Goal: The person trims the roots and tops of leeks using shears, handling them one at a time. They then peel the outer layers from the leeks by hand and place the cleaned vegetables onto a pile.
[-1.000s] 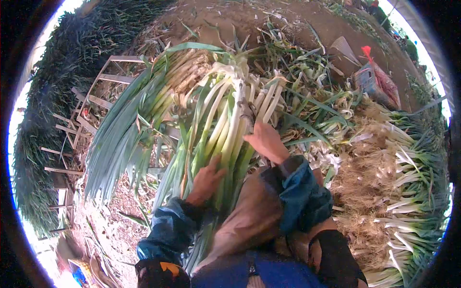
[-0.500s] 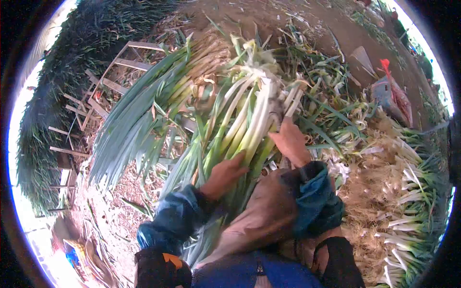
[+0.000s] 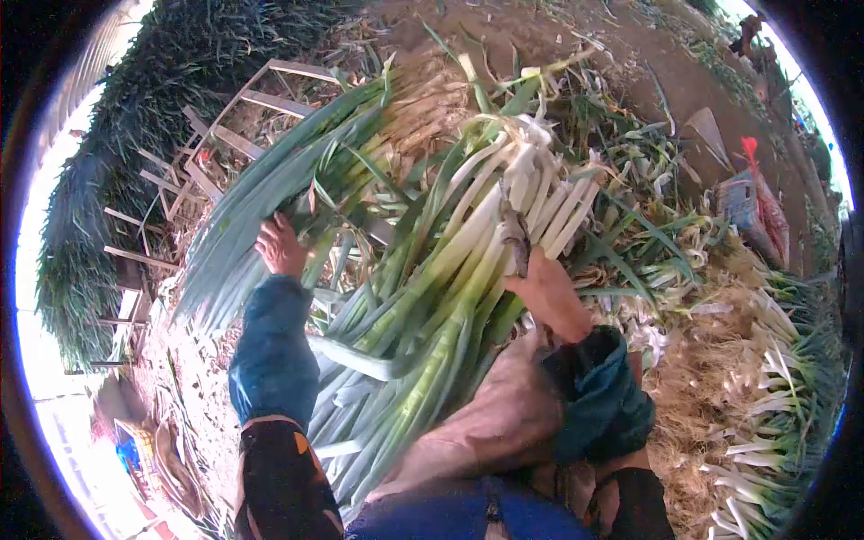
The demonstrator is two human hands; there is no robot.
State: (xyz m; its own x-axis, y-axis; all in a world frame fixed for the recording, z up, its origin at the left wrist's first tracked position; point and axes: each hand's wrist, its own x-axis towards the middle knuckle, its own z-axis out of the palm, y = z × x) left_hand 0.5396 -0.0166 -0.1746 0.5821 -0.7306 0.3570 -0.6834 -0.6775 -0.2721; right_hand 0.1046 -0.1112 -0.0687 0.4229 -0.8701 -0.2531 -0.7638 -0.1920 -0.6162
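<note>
My left hand (image 3: 281, 247) reaches over the long green leaves of a pile of uncleaned leeks (image 3: 247, 236), fingers apart and touching the leaves. These leeks have brown, dry root ends at the far side. In front of me lies a heap of peeled leeks (image 3: 486, 243), white shafts pointing away and green leaves falling toward my lap. My right hand (image 3: 551, 292) is closed around a dark narrow metal tool (image 3: 516, 232), whose tip rests over the white shafts. The tool's handle is hidden in the palm.
A wooden slatted frame (image 3: 241, 141) stands beyond the left pile. Along the back left is a large mass of green leeks (image 3: 126, 153). To the right lie rows of leeks with roots (image 3: 693, 387), stripped leaves (image 3: 643, 243) and a printed bag with a red tie (image 3: 756, 211).
My left hand has left the peeled leeks and moved left and away to the uncleaned pile. My right hand stays near the same shafts with the tool.
</note>
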